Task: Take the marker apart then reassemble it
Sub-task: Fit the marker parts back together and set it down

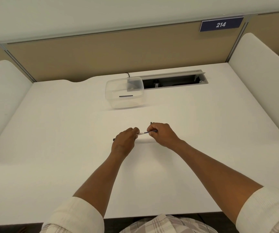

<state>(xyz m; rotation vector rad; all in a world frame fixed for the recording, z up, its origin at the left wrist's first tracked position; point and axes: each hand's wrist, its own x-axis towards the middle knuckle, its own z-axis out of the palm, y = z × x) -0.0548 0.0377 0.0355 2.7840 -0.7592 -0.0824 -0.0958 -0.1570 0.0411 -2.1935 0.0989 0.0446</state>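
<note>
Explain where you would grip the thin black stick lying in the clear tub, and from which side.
Grip the black stick at its middle, coming from above through the clear tub's open top. It lies flat, left to right, and the walls block any side approach.

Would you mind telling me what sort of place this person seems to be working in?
Most likely an office or study-hall cubicle desk: a white desk enclosed by tan partition panels, a numbered sign reading 214 on the partition, and an open cable tray set into the desktop.
</note>
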